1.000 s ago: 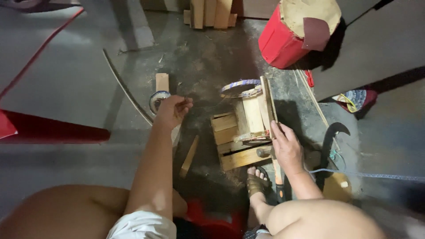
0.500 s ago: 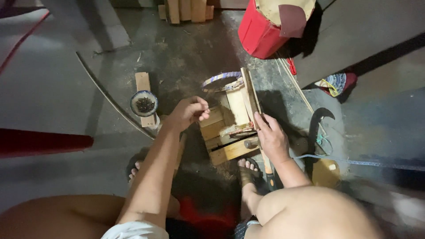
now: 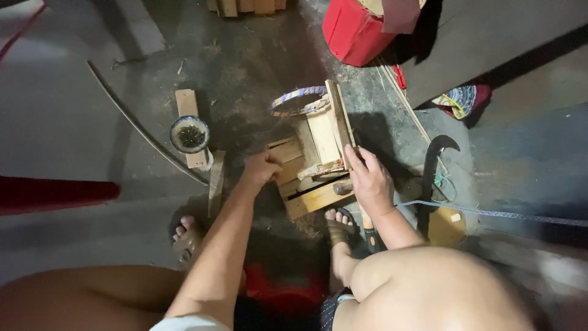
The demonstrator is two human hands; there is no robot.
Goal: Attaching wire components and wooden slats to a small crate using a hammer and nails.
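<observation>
A small wooden frame (image 3: pixel 318 144) made of nailed boards lies on the concrete floor in front of me. A ring wrapped in blue and white (image 3: pixel 297 100) lies at its far end. My left hand (image 3: pixel 262 168) is closed in a fist against the frame's left side; anything inside the fist is hidden. My right hand (image 3: pixel 369 178) grips the frame's right board from above, fingers curled over its edge. A hammer (image 3: pixel 367 228) with an orange and black handle lies under my right wrist, next to my sandalled right foot (image 3: pixel 339 228).
A small bowl of dark nails (image 3: pixel 190 135) sits on a wood block (image 3: pixel 187 107) to the left, beside a long curved strip (image 3: pixel 135 122). A red container (image 3: pixel 352 30) stands at the back. A curved blade (image 3: pixel 436 159) and a blue cord (image 3: pixel 490 213) lie to the right.
My left hand has come away from the bowl of nails and moved right to the frame, fingers closed. My right hand has stayed on the frame. The view has shifted.
</observation>
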